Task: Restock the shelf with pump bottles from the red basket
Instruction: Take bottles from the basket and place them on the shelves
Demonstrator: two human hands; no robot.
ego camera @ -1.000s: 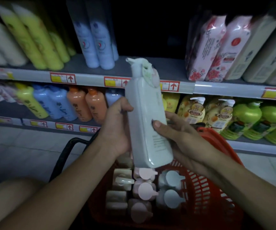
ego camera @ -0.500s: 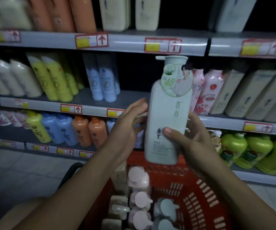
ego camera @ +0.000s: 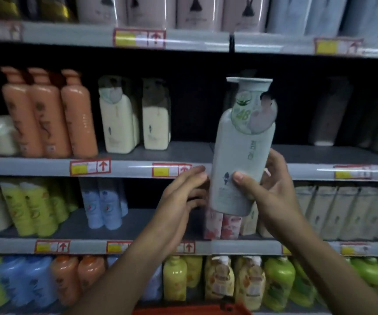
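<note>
Bottle (ego camera: 240, 155) raised from over basket (ego camera: 190, 311) to level of shelf (ego camera: 183, 153) gap, upright, not yet set down; right hand (ego camera: 267, 189) fingers grasping lower body, left hand (ego camera: 181, 196) fingers relaxed, just beside it; placement judged next.

My right hand (ego camera: 272, 192) grips the pale green pump bottle (ego camera: 240, 153) upright by its lower half, round tag hanging at its neck, just right of my left hand (ego camera: 181, 198).

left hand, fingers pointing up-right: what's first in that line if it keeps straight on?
Likely the pale green pump bottle the right hand grips: the left hand has its fingers at the bottle's lower left side. Contact is unclear.
</note>
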